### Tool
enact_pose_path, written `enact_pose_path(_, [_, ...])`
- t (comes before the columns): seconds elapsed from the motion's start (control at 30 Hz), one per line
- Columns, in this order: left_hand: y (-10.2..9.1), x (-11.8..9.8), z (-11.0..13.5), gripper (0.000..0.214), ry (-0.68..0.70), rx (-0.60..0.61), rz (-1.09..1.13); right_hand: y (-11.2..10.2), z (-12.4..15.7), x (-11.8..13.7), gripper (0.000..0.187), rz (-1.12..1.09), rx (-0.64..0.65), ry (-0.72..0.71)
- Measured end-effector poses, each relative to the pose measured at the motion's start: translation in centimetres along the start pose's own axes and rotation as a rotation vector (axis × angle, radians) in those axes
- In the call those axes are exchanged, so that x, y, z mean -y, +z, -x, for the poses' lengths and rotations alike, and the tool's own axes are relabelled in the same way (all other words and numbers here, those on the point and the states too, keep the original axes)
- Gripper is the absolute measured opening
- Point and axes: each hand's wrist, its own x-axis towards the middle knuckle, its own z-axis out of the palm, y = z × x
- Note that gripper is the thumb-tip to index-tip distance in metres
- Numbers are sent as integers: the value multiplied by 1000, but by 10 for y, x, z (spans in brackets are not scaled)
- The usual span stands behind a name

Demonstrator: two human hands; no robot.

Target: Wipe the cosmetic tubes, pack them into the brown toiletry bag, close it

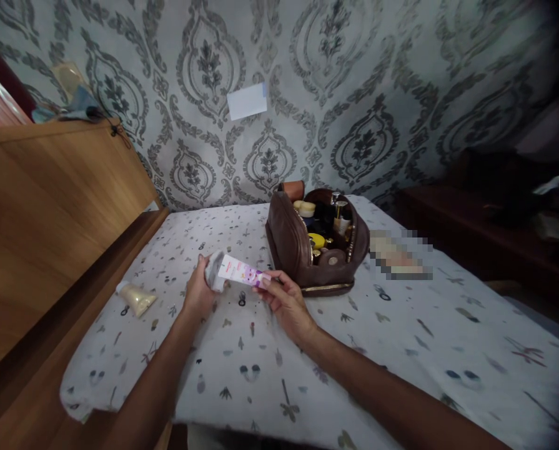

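My two hands hold a white tube [236, 270] with pink and purple print just above a patterned white bedsheet [401, 337]. My left hand [199, 291] is closed around the tube's wide cap end. Fingers of my right hand [283, 301] pinch the tube's flat tail end. Just behind my right hand sits an open brown toiletry bag [298, 247], filled with several small bottles and jars.
A small cream-coloured tube [137, 299] lies on the sheet at the left. A wooden headboard [49, 212] runs along the left side. Patterned wallpaper with a white card [247, 100] is behind. Dark furniture [494, 212] stands at the right.
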Motion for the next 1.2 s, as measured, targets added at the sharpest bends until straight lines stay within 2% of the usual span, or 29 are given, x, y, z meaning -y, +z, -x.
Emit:
enact_pose_path(0.1, [8,0,4,30,-99,-4,147,0,1,0,38,9,-5,-6])
enact_pose_path(0.17, [14,3,11,24,-153,64,228,0,1,-1,38,40,0,-11])
enact_pose_path(0.27, [18,10,19,22,-115,190,212,-2,0,-3,38,175,22,-63])
enact_pose_path(0.33, [19,15,20,28,-83,221,157,-3,-1,-7,39,267,42,-105])
enact_pose_path(0.63, [15,18,15,42,-9,79,-69,-3,3,-15,37,393,175,-30])
enact_pose_path(0.77, [19,21,17,40,-22,79,-56,-3,0,-14,38,385,127,-55])
enact_pose_path(0.97, [23,14,22,10,-178,202,170,-5,-1,-15,37,424,8,-130])
enact_pose_path(1.1, [20,8,23,35,-121,309,170,-5,1,-12,34,422,37,-161])
enact_pose_path(1.2, [18,11,22,36,-101,293,109,-5,1,-8,31,449,71,-196])
